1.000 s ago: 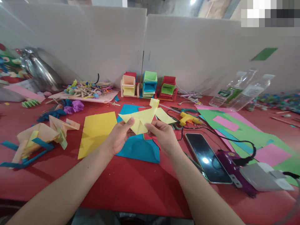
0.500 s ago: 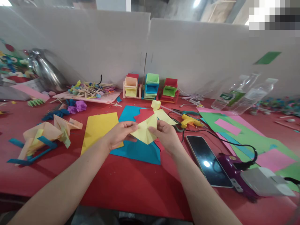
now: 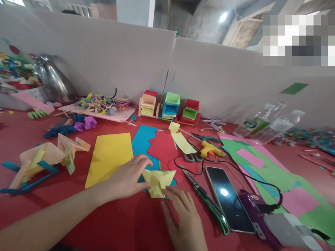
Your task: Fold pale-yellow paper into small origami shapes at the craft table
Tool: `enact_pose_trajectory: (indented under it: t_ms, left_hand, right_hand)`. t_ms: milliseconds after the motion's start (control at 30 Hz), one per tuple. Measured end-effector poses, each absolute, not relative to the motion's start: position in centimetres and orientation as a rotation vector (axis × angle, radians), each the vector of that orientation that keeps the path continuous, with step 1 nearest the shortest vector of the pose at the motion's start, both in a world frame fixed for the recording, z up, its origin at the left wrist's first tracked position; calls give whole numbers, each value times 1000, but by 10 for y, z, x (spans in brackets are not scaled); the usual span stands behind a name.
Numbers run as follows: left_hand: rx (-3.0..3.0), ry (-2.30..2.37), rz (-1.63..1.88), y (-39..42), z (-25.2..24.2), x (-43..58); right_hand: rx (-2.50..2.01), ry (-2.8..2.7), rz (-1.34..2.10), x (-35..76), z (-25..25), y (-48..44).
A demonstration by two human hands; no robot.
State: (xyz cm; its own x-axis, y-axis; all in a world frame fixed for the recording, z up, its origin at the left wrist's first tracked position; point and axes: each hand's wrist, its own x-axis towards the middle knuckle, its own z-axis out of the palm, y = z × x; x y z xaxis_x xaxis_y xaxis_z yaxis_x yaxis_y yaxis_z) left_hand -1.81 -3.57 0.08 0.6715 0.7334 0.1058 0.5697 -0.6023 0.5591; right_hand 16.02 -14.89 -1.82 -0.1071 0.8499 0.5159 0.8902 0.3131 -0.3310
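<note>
A pale yellow folded paper (image 3: 157, 179) with creases and two pointed upper corners lies low over the blue sheet (image 3: 138, 141). My left hand (image 3: 128, 177) is at its left side, open, thumb and fingers apart, the thumb tip close to the paper's edge. On the lower right, my right hand (image 3: 183, 212) is open with its fingers stretched out, fingertips at the paper's lower right edge. Beyond the paper sit a jagged red paper piece (image 3: 163, 148) and a pale yellow strip (image 3: 184, 142). A yellow sheet (image 3: 110, 157) lies beside my left forearm.
To the right are a utility knife (image 3: 206, 198), a phone (image 3: 227, 198), a purple power strip (image 3: 252, 212), a black cable and a yellow glue gun (image 3: 210, 149). A folded paper animal (image 3: 44, 155) stands left. Small paper wheels (image 3: 171, 104), plastic bottles (image 3: 280, 125) and a steel jug (image 3: 53, 78) stand behind.
Both hands have come down and nearer with the folded paper, and their pinch on it has opened. The paper now shows two raised corners. The utility knife has come into view.
</note>
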Motion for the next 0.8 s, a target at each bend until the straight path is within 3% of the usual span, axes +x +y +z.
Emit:
enact_pose_trajectory:
  t_ms: [400, 800]
  left_hand:
    - [2287, 712, 311, -26, -15, -27]
    - [2322, 983, 122, -24, -5, -31]
  right_hand:
    - [-1805, -1844, 168, 150, -19, -124]
    - [-1859, -1794, 299, 149, -32, -122]
